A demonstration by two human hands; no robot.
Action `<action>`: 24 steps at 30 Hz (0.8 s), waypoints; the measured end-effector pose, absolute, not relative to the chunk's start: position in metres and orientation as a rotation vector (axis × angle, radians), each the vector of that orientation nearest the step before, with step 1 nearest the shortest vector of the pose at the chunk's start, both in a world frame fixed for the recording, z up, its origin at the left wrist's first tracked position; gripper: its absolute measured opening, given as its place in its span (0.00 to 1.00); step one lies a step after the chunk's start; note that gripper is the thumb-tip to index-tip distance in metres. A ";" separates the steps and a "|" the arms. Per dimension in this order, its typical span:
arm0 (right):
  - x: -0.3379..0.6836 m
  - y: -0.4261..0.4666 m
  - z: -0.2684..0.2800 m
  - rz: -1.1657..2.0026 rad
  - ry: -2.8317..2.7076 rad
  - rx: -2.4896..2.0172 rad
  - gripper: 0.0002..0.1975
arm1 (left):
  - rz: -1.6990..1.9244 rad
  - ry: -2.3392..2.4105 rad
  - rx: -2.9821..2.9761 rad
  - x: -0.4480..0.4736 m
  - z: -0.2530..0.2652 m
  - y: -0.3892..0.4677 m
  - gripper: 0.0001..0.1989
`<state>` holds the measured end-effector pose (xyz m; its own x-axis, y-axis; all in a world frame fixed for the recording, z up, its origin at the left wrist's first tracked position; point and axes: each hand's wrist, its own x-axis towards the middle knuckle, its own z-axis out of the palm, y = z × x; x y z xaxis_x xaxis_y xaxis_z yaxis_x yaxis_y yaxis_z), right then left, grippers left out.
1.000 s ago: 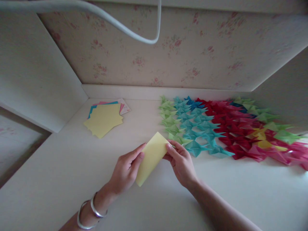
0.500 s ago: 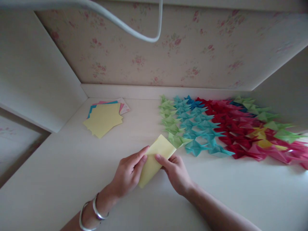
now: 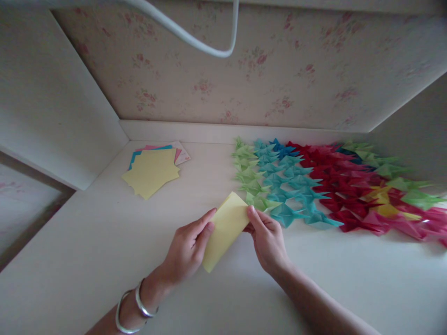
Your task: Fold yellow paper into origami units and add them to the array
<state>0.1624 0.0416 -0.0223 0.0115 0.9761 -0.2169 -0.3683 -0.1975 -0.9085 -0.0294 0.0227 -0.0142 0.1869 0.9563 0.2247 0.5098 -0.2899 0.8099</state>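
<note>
A folded sheet of yellow origami paper, now a long rectangle, is held tilted above the white tabletop between both hands. My left hand grips its left long edge, thumb on top and fingers partly hidden. At the upper right corner, my right hand pinches the paper with the thumb on its face; the other fingers are bent behind and under the edge. Just beyond the paper's far end sits a light green paper crane, the nearest of a row of similar folded pieces.
Loose paper sheets, yellow on top with blue and pink beneath, lie at the back left. Rows of teal folded cranes and red ones fill the right side. A white cable hangs before the floral wall.
My right thumb has slid from the middle of the yellow paper out to its upper right corner. My left hand keeps nearly the same hold.
</note>
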 end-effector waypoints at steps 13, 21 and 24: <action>0.157 0.038 -0.025 1.619 -0.825 -1.074 0.21 | 1.000 1.408 1.837 -0.031 -0.015 0.022 0.19; 0.157 0.037 -0.023 1.615 -0.894 -1.091 0.22 | 0.999 1.406 1.776 -0.031 -0.013 0.022 0.18; 0.156 0.035 -0.023 1.665 -0.969 -1.128 0.23 | 1.000 1.420 1.760 -0.031 -0.012 0.023 0.18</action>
<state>0.1555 0.0350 -0.0231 -0.2025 0.9425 -0.2660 -0.2343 -0.3103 -0.9213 -0.0310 0.0226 -0.0124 0.1197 0.9802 0.1576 0.4782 -0.1960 0.8561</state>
